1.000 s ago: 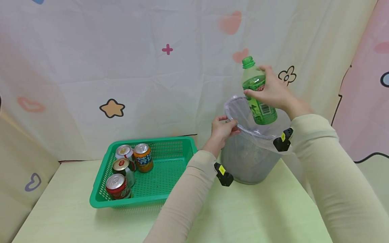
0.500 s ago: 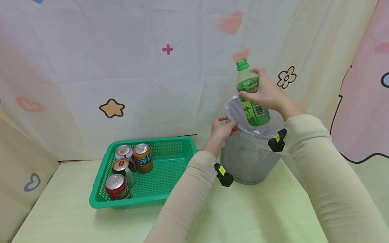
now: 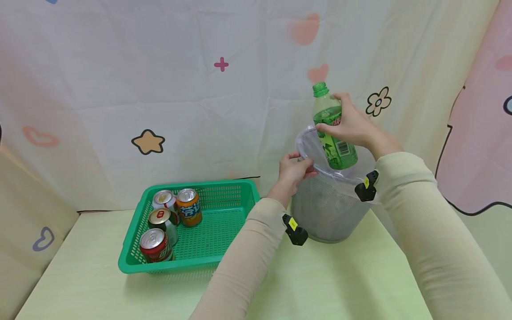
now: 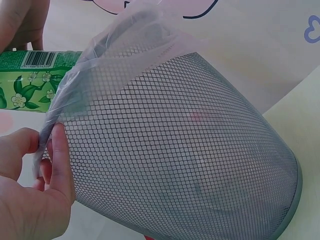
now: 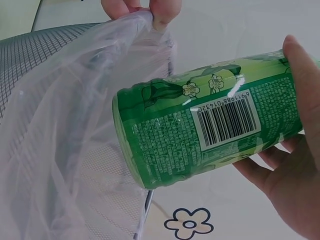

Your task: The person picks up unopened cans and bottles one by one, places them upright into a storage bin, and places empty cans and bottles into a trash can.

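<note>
In the head view my right hand point(image 3: 356, 124) grips a green plastic bottle point(image 3: 338, 153) around its middle. The bottle leans, green neck up, and its base is at the mouth of a grey mesh bin point(image 3: 328, 213). A clear plastic liner point(image 3: 307, 141) is folded over the bin's rim. My left hand point(image 3: 291, 174) pinches the rim and liner at the near left; the left wrist view shows its thumb and fingers point(image 4: 61, 160) on either side of the edge. From the right wrist, the bottle's label and barcode point(image 5: 227, 122) face the camera.
A green plastic basket point(image 3: 216, 238) stands left of the bin. Several drink cans stand at its left side, among them an orange can point(image 3: 189, 209) and a red can point(image 3: 155, 249). A curtain with printed shapes point(image 3: 148, 142) hangs behind the pale table point(image 3: 308, 280).
My right hand has brought the bottle left and a little lower, toward the bin's mouth. The left hand has stayed at the rim.
</note>
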